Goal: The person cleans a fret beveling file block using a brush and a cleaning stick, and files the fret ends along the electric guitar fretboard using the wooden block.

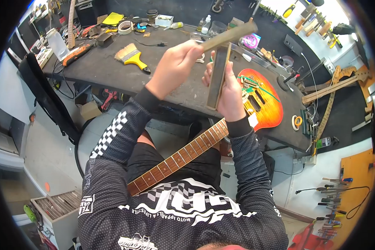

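My left hand (174, 66) is closed around one end of a long flat olive-brown bar (231, 36), which points up and to the right. My right hand (231, 93) grips a long rectangular block (219, 77) with a dark face and pale tan edges, held nearly upright. The bar's far part passes just above the block's top; whether they touch I cannot tell. An electric guitar with an orange sunburst body (273, 106) lies beyond my right wrist on the bench edge. Its fretted neck (179, 162) runs across my lap, and green tape crosses the body.
On the dark workbench (100, 75) lie a yellow-handled paintbrush (132, 57), an orange tool (78, 54) and a tape roll (125, 28). Bottles (206, 24) stand at the back. Loose guitar necks (335, 85) are at the right, with hand tools (332, 204) on a rack.
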